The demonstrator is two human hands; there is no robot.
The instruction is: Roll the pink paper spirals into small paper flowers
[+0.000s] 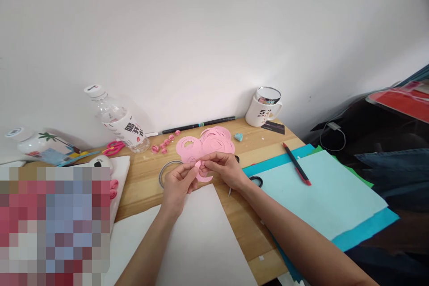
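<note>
Between the fingertips of both hands is a curled pink paper strip, its loose tail hanging in an arc. My left hand pinches it from the left, and my right hand pinches it from the right. Just behind them lies a pile of pink spiral-cut paper circles. Small rolled pink paper roses sit to the left of that pile. Black-handled scissors lie partly hidden under my right wrist. A grey tape ring is beside my left hand.
White paper lies under my forearms. Light blue sheets with a black-and-red pen are on the right. A water bottle, a white mug and a black marker stand or lie along the wall. The lower left is blurred out.
</note>
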